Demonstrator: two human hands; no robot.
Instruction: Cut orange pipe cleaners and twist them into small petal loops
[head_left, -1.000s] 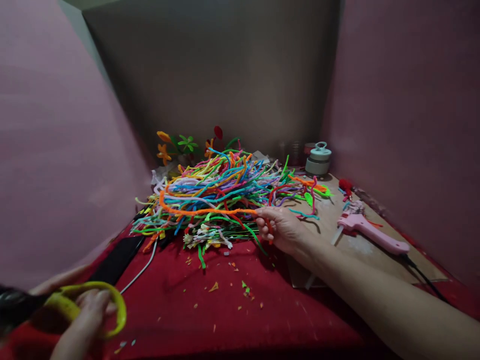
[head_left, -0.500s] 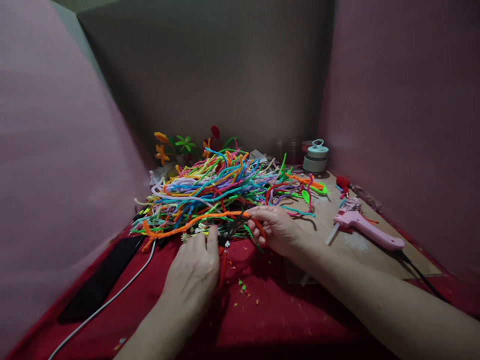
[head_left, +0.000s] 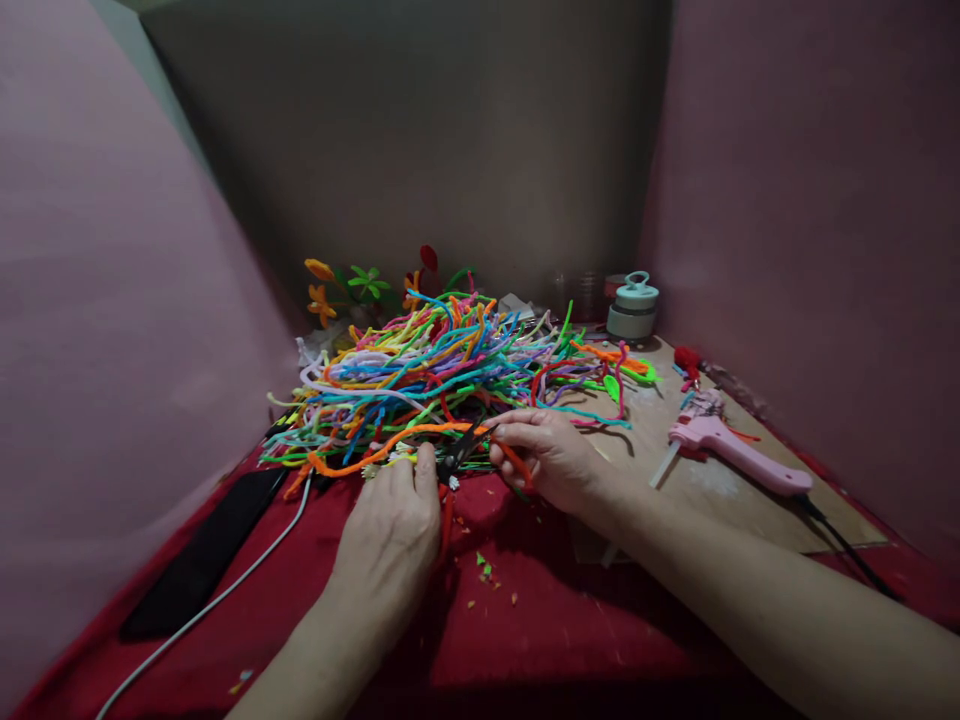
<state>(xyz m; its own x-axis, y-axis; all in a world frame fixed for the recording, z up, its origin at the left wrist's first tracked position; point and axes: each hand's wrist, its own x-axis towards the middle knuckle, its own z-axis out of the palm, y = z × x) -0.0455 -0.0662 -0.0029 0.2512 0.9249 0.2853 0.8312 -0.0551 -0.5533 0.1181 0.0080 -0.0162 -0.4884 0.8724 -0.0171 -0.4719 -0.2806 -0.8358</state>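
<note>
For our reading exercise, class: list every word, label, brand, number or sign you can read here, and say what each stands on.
No text can be read anywhere.
Glue gun: no readable lettering.
Lidded jar: any marking is too small and dim to tell.
Black-bladed cutter at the left hand: none readable.

In front of the pipe-cleaner pile (head_left: 442, 360), the left hand (head_left: 391, 520) holds red-handled cutters (head_left: 455, 461); the right hand (head_left: 547, 455) pinches an orange pipe cleaner (head_left: 401, 438).

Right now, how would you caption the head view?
Left hand holds red-handled cutters at an orange pipe cleaner pinched by the right hand.
</note>
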